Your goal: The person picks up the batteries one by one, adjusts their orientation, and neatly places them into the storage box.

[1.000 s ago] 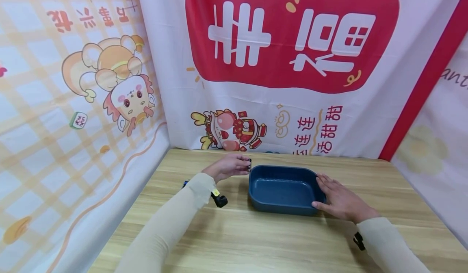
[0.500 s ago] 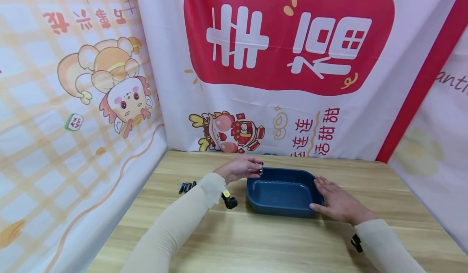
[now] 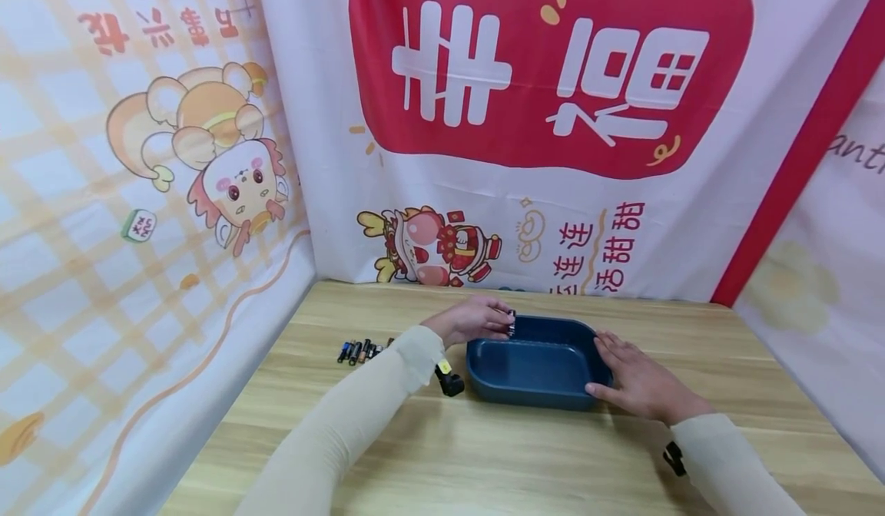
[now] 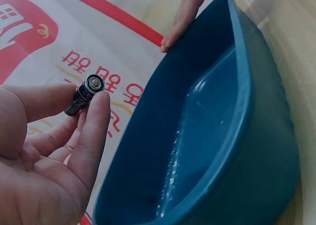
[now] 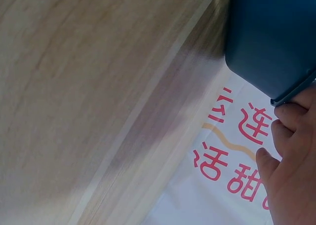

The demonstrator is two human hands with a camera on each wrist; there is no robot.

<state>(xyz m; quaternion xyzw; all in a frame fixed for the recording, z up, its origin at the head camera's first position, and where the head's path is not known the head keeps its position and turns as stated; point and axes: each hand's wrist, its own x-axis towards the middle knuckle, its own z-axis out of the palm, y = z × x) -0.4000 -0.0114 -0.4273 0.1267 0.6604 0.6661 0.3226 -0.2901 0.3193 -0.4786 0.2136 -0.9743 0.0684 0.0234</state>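
Note:
My left hand (image 3: 477, 321) pinches a small black battery (image 4: 84, 94) between thumb and fingertips, its metal end facing the left wrist camera. It is held over the left part of a dark blue plastic bin (image 3: 535, 399), apart from its walls. The right hand (image 3: 639, 378) grips the bin's right end, thumb at the near corner and fingers along the rim. In the right wrist view its fingers (image 5: 291, 115) touch the bin's rim. The bin stands upright on the table, and its visible floor is bare.
Several loose batteries (image 3: 358, 351) lie together on the wooden table (image 3: 484, 462), left of the bin and partly behind the left forearm. A printed cloth (image 3: 553, 232) hangs behind the table, with more cloth at both sides.
The left hand has moved right with the battery, from beside the bin's left edge to over it. More loose batteries have come into view. The right hand keeps its place on the bin.

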